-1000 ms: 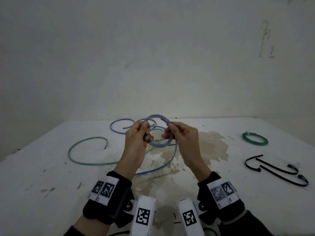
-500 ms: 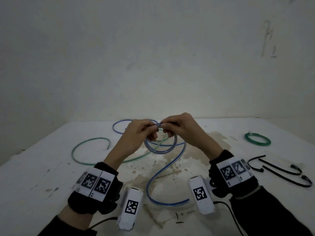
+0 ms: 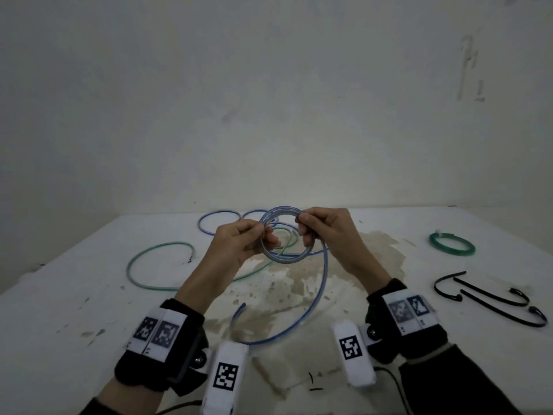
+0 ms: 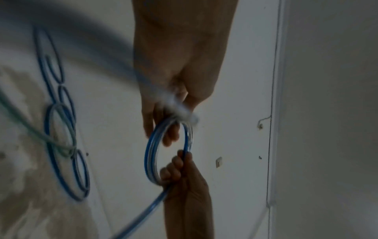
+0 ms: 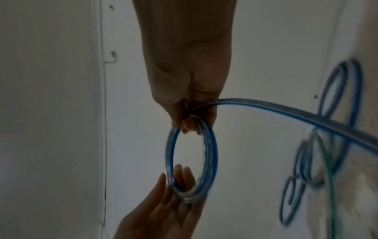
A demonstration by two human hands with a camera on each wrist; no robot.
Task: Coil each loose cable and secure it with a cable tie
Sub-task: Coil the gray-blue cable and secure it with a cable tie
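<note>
Left hand (image 3: 239, 247) and right hand (image 3: 326, 235) pinch the blue cable (image 3: 284, 259) coil upright at 9 and 3 o'clock; its tail hangs toward 6, fingertips blurred.

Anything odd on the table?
Yes: a brown stain spreads across the white table under the hands, with specks around it. A green cable and blue cable cross there, tangled.
</note>
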